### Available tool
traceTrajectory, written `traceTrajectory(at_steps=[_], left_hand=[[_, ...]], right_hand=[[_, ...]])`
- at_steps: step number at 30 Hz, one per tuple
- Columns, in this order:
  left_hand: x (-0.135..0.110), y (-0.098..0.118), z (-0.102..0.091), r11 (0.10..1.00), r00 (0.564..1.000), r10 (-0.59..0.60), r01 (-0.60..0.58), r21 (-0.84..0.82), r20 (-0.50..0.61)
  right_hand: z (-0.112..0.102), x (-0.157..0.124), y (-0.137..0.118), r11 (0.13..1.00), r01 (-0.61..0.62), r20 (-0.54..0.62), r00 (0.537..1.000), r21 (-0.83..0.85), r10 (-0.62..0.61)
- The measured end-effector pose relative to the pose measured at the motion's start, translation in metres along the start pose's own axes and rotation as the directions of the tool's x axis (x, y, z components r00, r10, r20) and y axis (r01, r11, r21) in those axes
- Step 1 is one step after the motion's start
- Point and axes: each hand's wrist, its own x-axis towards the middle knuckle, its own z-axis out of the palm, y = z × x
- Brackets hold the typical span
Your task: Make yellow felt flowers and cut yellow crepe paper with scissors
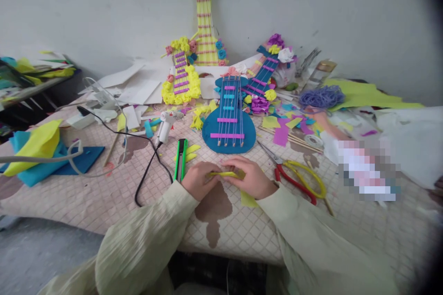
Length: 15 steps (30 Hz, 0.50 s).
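Note:
Between my two hands, just above the patterned tablecloth (249, 235), is a narrow strip of yellow paper (226, 174). My left hand (201, 179) pinches its left end, and my right hand (249, 177) grips the right end. Beyond them lies a blue paper guitar (228, 131) with pink and light-blue bars and pale strings. Left of my left hand rests a green box cutter (180, 159) beside several yellow strips (192, 149). Scissors (294, 173) with red and yellow handles lie right of my right hand. A yellow paper piece (248, 200) sits partly under that hand.
A white glue gun (165, 128) trails a black cable on the left. Decorated guitars (206, 27) lean on the wall. Purple yarn (321, 97), a glass jar (320, 73), paper scraps (282, 133) and another person's arm (327, 126) are at right. Folded coloured sheets (38, 147) lie left.

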Motion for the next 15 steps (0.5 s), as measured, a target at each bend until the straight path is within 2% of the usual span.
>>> traceTrajectory(at_steps=[7, 10, 15], left_hand=[[0.018, 0.023, -0.013, 0.990, 0.985, -0.133, 0.126, 0.063, 0.114], [0.030, 0.031, -0.024, 0.987, 0.977, -0.136, 0.119, 0.110, 0.167], [0.047, 0.032, -0.033, 0.986, 0.966, -0.146, 0.125, 0.108, 0.212]], right_hand=[[-0.012, 0.000, -0.002, 0.980, -0.139, -0.025, 0.989, 0.146, 0.144], [-0.017, 0.000, 0.000, 0.955, -0.178, -0.046, 0.980, 0.239, 0.194], [-0.019, -0.001, 0.005, 0.793, -0.325, 0.007, 0.927, 0.516, 0.375]])
